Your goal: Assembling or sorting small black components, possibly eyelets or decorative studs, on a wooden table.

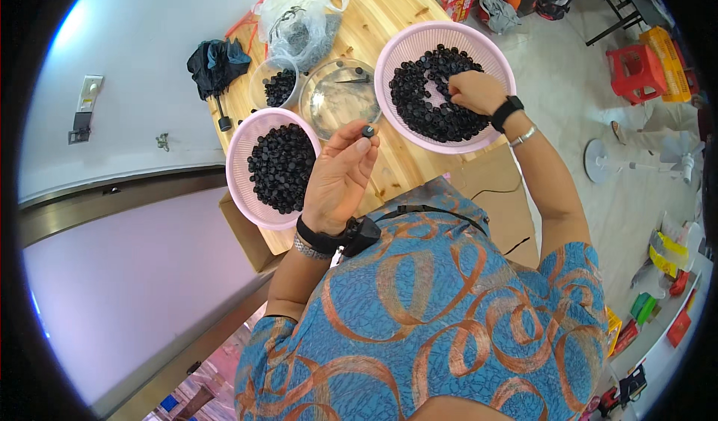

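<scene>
Left hand (338,176) raised above the wooden desk (396,163), fingertips (364,146) pinching one small black cap (368,131) (rounded, matte, plastic-looking) just above the gap between the dishes. Right hand (473,92) buried in the right pink basket (410,43), grip curled among a heap of the same black caps (430,107); whether pinched on one, impossible to tell. Left pink basket (241,152), finely slotted plastic, round, likewise heaped with caps. Between the two, a clear glass bowl (340,99), shallow and glossy. Behind it, a smaller clear cup (274,83) of caps and a crinkled transparent bag (299,17). Pale plank grain showing on the desk.
</scene>
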A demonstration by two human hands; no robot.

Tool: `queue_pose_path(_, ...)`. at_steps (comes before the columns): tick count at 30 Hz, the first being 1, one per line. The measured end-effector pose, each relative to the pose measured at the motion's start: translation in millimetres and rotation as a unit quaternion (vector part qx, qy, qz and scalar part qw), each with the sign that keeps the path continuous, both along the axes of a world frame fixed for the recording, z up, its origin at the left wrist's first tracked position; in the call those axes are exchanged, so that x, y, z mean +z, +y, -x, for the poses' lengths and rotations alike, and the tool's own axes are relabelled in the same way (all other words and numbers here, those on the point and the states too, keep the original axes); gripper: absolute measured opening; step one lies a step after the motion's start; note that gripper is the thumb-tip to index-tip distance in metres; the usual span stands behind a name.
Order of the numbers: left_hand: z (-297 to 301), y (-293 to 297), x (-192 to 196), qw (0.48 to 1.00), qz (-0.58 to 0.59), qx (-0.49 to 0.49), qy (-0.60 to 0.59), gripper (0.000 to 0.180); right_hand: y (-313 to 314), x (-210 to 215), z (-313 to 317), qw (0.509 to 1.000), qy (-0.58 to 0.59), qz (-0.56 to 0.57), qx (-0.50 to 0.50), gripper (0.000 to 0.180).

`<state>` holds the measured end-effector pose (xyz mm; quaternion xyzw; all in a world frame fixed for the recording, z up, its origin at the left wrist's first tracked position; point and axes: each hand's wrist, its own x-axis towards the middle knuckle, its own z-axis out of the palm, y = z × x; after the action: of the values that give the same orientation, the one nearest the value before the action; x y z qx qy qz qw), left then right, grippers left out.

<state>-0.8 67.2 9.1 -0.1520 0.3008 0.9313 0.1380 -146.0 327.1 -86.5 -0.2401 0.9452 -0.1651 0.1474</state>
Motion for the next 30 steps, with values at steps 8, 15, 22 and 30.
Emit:
queue_pose_path(8,1,6,4,0.999,-0.052,0.009,0.005,0.023,-49,-32,29,0.994,-0.012,-0.060,0.087,0.018)
queue_pose_path(15,-1,11,7,1.000,-0.006,0.023,0.013,0.025,-52,-45,31,0.991,-0.014,-0.105,0.077,0.017)
queue_pose_path(22,15,19,-2,0.996,0.061,0.066,0.005,0.026,-57,61,-18,0.918,-0.133,0.372,-0.015,0.018)
queue_pose_path(30,29,39,-6,0.996,0.004,0.021,0.091,0.025,-67,115,-61,0.897,0.160,0.408,0.064,0.020)
